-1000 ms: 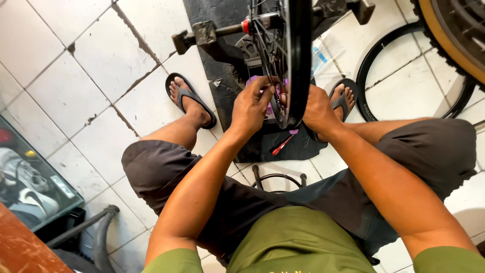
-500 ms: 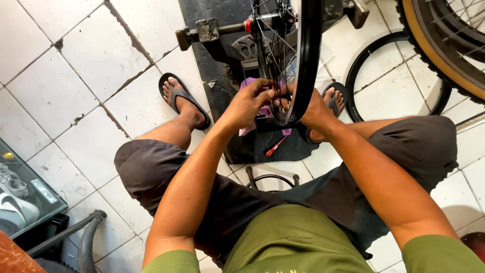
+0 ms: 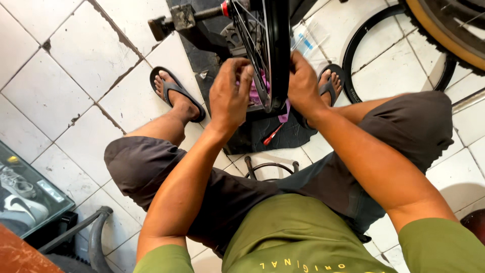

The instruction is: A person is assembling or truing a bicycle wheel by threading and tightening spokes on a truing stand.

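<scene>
Looking down in the head view, the person sat low on the white tiled floor (image 3: 65,65), knees apart, with a black spoked bicycle wheel (image 3: 277,55) standing upright on edge between the feet, held at its axle in a dark metal truing stand (image 3: 182,20) at the far side.

Left hand (image 3: 230,93) was curled at the left face of the wheel, fingertips pinched in among the spokes; whether it gripped a spoke or a small tool could not be told. Right hand (image 3: 303,83) was wrapped over the right side of the rim, fingers closed against it. A purple cloth (image 3: 262,93) hung just behind the rim between the hands.

Risks, as judged: fingers set among the spokes could be nipped if the wheel turned under the right hand's push. The cloth, touching the rim, could snag in the spokes. A red-handled screwdriver (image 3: 273,135) lay on the black rubber mat (image 3: 252,136) near the sandalled feet, easy to kick. A loose black tyre (image 3: 399,45) lay far right.
</scene>
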